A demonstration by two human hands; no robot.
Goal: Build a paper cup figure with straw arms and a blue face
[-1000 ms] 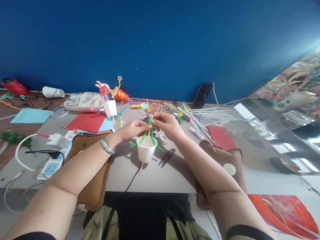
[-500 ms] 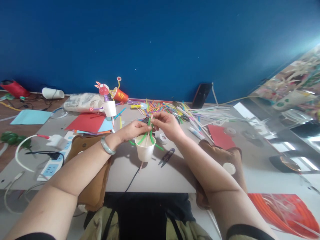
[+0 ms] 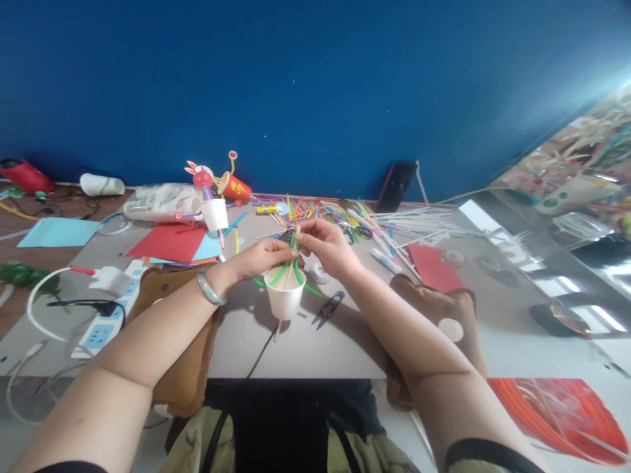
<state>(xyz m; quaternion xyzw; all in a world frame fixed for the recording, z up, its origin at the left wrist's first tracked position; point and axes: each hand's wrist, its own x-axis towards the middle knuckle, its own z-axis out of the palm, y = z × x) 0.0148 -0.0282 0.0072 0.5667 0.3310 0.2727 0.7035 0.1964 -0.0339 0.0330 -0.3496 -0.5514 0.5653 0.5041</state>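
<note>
A white paper cup hangs just above the table, its open mouth upward. Green straws rise out of it, and green ends also stick out at its sides. A pale pink straw pokes out below the cup's base, and a similar pale one stands among the green ones. My left hand is closed, its thumb and finger pinching the straws above the rim. From the other side my right hand pinches the top of the same bunch. The fingertips partly hide the straws there.
Thread snips and a roll of tape lie right of the cup. Many coloured straws cover the back. A cup figure and red paper sit left, near a power strip. A phone leans against the wall.
The camera view has shifted very slightly. Both hands keep their pinch on the straws over the cup, with hardly any visible movement.
</note>
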